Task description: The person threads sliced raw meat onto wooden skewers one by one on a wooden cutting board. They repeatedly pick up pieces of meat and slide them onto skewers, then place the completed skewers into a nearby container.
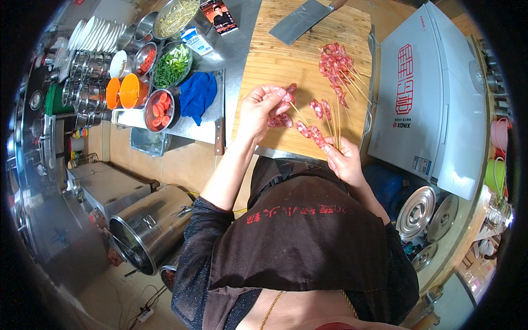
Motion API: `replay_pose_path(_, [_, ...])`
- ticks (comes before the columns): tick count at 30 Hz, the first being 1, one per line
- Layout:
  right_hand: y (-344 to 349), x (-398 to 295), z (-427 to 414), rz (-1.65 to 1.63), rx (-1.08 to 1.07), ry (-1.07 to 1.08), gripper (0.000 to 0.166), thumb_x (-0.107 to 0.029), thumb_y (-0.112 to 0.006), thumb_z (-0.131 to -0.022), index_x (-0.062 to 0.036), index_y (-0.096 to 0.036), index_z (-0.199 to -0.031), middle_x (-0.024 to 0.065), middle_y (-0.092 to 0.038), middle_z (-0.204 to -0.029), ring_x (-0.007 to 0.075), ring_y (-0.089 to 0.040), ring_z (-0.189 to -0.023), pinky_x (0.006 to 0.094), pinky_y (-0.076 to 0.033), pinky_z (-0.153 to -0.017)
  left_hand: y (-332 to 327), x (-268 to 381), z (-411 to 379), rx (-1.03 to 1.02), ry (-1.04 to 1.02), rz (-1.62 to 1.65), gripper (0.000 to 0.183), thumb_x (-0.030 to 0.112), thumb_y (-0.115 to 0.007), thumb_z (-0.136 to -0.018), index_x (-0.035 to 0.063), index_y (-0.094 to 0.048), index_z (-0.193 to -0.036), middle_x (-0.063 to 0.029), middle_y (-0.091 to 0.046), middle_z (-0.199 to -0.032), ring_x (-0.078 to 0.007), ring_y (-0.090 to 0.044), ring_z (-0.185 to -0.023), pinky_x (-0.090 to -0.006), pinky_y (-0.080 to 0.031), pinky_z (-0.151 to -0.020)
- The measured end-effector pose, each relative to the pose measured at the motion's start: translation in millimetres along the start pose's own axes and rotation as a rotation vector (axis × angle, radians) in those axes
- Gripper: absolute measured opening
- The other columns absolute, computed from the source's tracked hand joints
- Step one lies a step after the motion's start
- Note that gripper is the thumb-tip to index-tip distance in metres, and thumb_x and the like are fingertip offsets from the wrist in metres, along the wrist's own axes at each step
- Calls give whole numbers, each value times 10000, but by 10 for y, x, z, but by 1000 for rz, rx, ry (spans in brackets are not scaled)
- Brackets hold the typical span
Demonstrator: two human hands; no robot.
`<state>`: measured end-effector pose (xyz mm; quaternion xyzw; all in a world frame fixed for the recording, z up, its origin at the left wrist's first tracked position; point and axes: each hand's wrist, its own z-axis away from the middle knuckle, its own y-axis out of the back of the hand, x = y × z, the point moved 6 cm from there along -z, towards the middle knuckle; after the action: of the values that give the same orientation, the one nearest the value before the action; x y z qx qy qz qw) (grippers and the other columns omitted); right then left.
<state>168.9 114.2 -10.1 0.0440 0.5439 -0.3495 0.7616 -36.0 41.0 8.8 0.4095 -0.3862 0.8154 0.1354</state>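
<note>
Over the near part of a wooden cutting board (284, 74), my left hand (266, 107) pinches a slice of marbled red meat (290, 95) at the upper end of a thin wooden skewer (300, 114). Lower on that skewer, more meat (310, 134) is threaded beside my right hand (342, 156), which also holds several bare skewers (335, 128). Loose meat slices (280, 120) lie by my left hand, and another piece (321, 109) is on the board above the threaded meat. A pile of meat skewers (336, 62) rests at the board's right side.
A cleaver (299, 20) lies at the board's far end. Left of the board are a blue cloth (198, 95), a knife with a wooden handle (219, 138), and bowls of sliced tomato (159, 110), chopped greens (172, 65) and bean sprouts (175, 17). A white freezer (412, 95) stands at the right.
</note>
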Motion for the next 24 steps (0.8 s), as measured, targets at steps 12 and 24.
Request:
replay_pose_path(12, [-142, 67, 4, -49, 76, -57, 130, -76, -503, -876, 1, -536, -975, -30, -442, -558, 25, -362, -417, 174, -276, -366, 182, -179, 2, -9, 116, 86, 117, 90, -543, -854, -10, -550, -915, -99, -623, -822, -155, -627, -731, -254, -540, -663])
replay_pose_path(24, [-166, 92, 15, -119, 78, -91, 145, -26, -527, -851, 17, -535, -989, -17, -446, -575, 42, -363, -428, 187, -273, -371, 212, -266, 43, -22, 164, 133, 147, 101, -547, -853, -26, -530, -927, -104, -626, -816, -159, -633, -722, -249, -538, -680])
